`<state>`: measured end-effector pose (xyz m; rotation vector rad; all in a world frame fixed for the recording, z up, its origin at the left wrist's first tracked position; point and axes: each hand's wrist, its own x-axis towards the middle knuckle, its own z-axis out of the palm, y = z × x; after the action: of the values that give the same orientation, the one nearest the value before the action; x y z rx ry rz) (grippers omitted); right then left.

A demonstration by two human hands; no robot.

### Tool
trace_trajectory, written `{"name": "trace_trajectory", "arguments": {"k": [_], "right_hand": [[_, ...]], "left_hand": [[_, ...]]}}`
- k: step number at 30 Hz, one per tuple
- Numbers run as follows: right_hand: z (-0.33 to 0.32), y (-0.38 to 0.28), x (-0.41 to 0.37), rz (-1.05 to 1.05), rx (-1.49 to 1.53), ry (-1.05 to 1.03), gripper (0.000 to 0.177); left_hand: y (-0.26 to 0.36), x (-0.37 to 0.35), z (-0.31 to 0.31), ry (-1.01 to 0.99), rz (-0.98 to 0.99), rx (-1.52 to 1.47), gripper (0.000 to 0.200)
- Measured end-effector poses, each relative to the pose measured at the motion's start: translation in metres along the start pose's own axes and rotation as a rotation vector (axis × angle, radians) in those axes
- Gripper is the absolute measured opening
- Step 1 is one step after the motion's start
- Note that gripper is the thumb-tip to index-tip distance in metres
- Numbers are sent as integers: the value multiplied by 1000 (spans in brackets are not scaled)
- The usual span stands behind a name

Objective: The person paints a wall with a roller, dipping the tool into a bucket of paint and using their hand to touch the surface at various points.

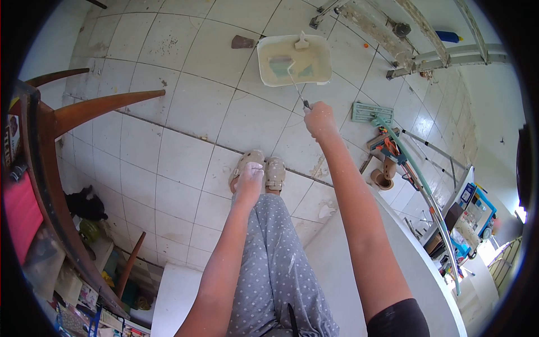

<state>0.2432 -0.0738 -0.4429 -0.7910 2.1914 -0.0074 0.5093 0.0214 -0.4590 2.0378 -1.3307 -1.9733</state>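
My right hand [321,121] reaches forward, closed around the handle of a paint roller [297,85]. Its thin bent frame runs into a white plastic tub [262,66], where the roller head lies in pale paint. At the tub's far rim rests a small whitish brush or scraper [302,41]. My left hand [251,175], smeared with white, hangs above my beige clogs [275,174]. Its fingers are curled in, and nothing sticks out of them.
A brown flat object [242,42] lies left of the tub. Paint-stained ladder legs [438,39] stand at the far right. A green mop or broom [373,112] lies near tools and shoes on the right. A wooden chair [56,121] stands at left on the tiled floor [185,112].
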Motion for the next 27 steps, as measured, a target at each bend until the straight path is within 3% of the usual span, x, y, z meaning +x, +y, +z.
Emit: {"name": "trace_trajectory", "arguments": {"k": [2,8,11,12,15,18,21,24,27], "right_hand": [[4,-2,2,-64,-74,34,27],[-14,-9,-20,46,-17,-63,23],[-16,-21,-30,240,93,-288,22],[-4,-8,-27,143,59,-245,22],[-1,11,-33,124,106,-302,24],[11,49,-56,166,506,-314,27],[-5,64,-126,124,788,-340,24],[-32,89,-232,173,1299,-563,22],[-38,138,-353,162,1378,-723,25]], "left_hand": [[-5,6,2,-4,-14,-13,23],[18,-10,-10,-12,34,-152,20],[-3,-5,-7,-16,-15,-91,25],[-10,-5,-4,-17,2,-92,23],[-10,-18,-7,-41,19,-48,21],[5,-41,-22,-80,19,53,26],[13,-66,-43,-80,75,156,28],[27,-102,-73,-83,122,275,29],[24,-133,-107,-116,82,416,31]]}}
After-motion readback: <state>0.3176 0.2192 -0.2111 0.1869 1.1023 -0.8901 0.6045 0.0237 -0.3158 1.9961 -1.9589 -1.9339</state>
